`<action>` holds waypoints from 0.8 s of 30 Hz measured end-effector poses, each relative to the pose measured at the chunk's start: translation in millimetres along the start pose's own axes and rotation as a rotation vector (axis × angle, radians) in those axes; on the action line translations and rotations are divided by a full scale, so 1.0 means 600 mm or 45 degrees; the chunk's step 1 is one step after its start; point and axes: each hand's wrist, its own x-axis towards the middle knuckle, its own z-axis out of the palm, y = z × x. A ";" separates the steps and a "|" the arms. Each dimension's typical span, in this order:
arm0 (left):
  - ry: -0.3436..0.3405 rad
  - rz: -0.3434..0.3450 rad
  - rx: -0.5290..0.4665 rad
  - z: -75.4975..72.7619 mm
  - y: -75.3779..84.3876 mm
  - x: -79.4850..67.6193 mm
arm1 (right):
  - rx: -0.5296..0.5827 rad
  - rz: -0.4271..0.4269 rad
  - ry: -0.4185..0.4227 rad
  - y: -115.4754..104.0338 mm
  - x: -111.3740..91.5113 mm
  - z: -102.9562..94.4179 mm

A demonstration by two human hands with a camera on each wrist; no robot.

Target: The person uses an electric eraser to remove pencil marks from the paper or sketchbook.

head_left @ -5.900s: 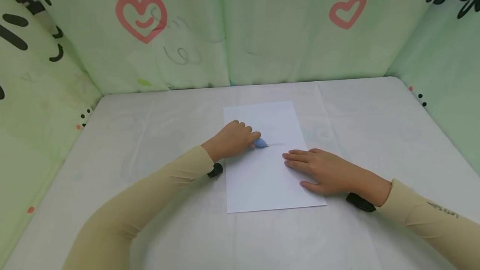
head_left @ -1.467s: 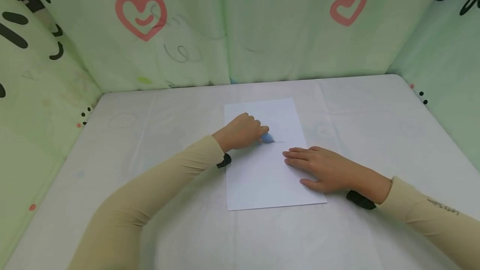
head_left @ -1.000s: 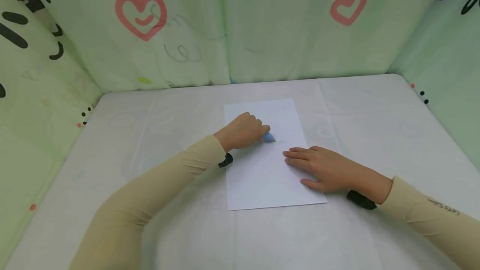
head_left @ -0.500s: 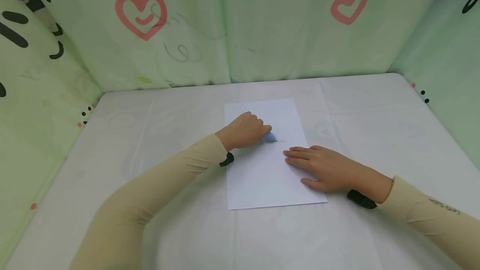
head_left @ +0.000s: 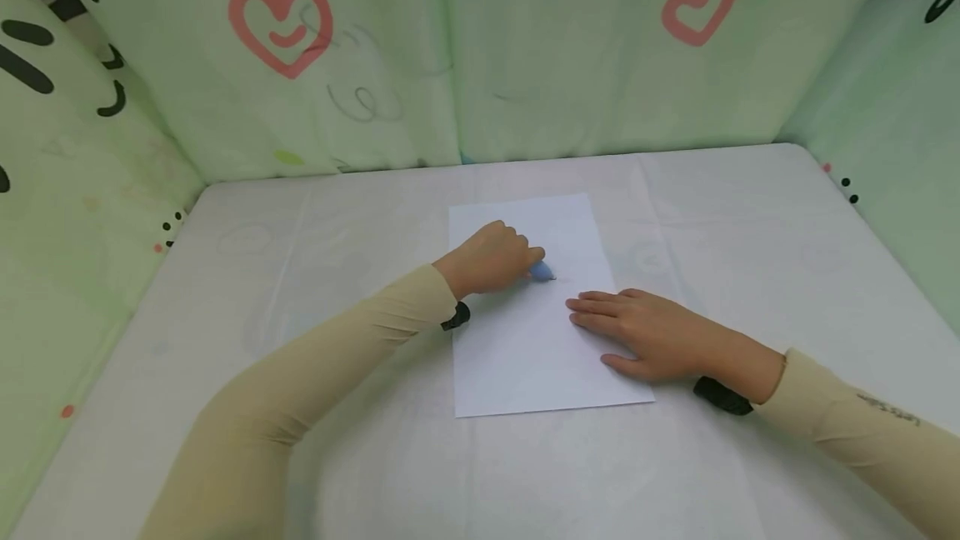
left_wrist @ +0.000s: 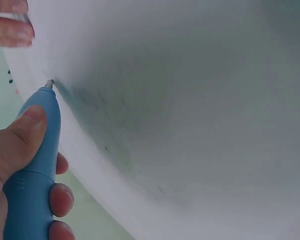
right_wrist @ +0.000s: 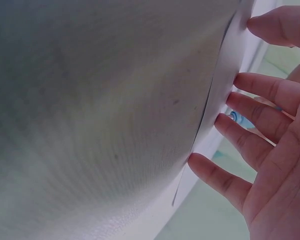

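Note:
A fat blue correction pen [left_wrist: 42,135] with a thin metal tip lies in my left hand [head_left: 491,259]. The left wrist view has the thumb pressed along its side and the fingers curled round the far side. Its tip meets the white sheet of paper [head_left: 517,373] in the upper middle, at a very faint grey line. My right hand [head_left: 645,336] lies flat on the sheet's right side, fingers straight and spread, fingertips a little right of and below the pen tip. In the right wrist view its fingertips press near the paper's edge [right_wrist: 210,95].
The sheet rests on a table with a white cloth [head_left: 360,223]. Light green curtains [head_left: 540,65] with hearts stand behind the table and along both sides. A dark wrist camera [head_left: 722,397] sits under each wrist.
Over the last several seconds my left hand has slid right with the correction pen, slowly of late. The grey line right of its tip looks shorter and fainter. My right hand stays put.

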 end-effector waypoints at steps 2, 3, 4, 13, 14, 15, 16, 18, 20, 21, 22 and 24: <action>-0.007 -0.002 0.001 0.000 -0.001 0.001 | 0.000 -0.008 0.006 0.000 0.000 0.000; -0.010 0.002 0.000 0.000 -0.001 0.002 | -0.002 -0.011 0.008 0.001 0.001 0.000; -0.011 0.005 0.002 0.000 -0.001 0.002 | -0.004 -0.015 0.010 0.001 0.001 0.000; -0.016 0.022 0.008 -0.002 0.000 0.007 | -0.004 -0.025 0.029 0.001 -0.001 0.000; -0.012 0.022 0.011 -0.002 0.000 0.008 | -0.001 -0.025 0.029 0.001 -0.001 -0.001; -0.011 0.021 0.016 -0.002 0.000 0.008 | 0.002 -0.024 0.028 0.001 -0.001 -0.001; -0.010 0.018 0.016 -0.002 0.000 0.008 | 0.004 -0.023 0.026 0.000 -0.001 -0.001; 0.000 0.023 0.020 -0.001 0.000 0.009 | 0.005 -0.023 0.018 0.000 -0.001 -0.002; 0.010 0.030 0.022 -0.001 0.001 0.011 | 0.002 -0.021 0.016 -0.001 -0.002 -0.003; 0.013 0.030 0.024 -0.002 0.001 0.011 | 0.001 -0.020 0.019 -0.001 -0.002 -0.003; 0.013 0.025 0.025 -0.002 0.001 0.012 | 0.001 -0.018 0.019 -0.001 -0.002 -0.003; 0.008 0.016 0.031 -0.003 0.002 0.012 | 0.006 -0.012 0.015 -0.001 -0.002 -0.003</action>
